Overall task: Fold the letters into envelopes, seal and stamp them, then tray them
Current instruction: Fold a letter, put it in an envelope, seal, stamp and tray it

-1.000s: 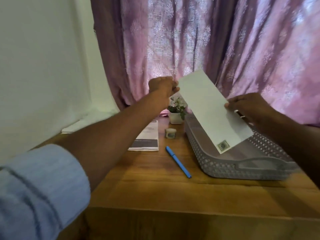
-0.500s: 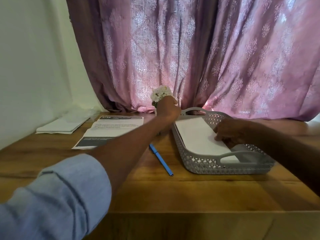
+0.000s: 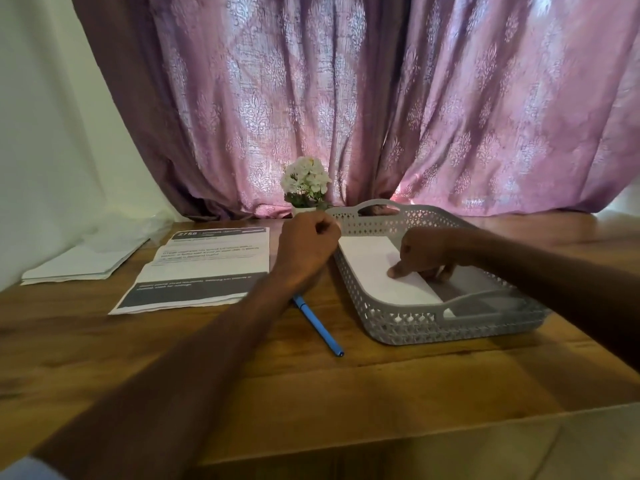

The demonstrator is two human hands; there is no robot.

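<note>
Right grip (image 3: 424,256) presses fingertips on envelope (image 3: 374,268) inside tray (image 3: 415,327); left grip (image 3: 308,244) hangs curled, empty, at its rim.

Daylight glows through the pink curtain (image 3: 381,109) ahead of me, leaving the worktop (image 3: 311,386) dim and warm; my forearms are dark and soft-edged; the wide lens bows the edges.

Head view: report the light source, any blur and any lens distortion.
Head view: daylight glows through the pink curtain, backlighting the scene; both forearms and the right hand read dark; print on the printed sheet is too soft to read; wide-angle bending curves the curtain edge and table front.
</note>
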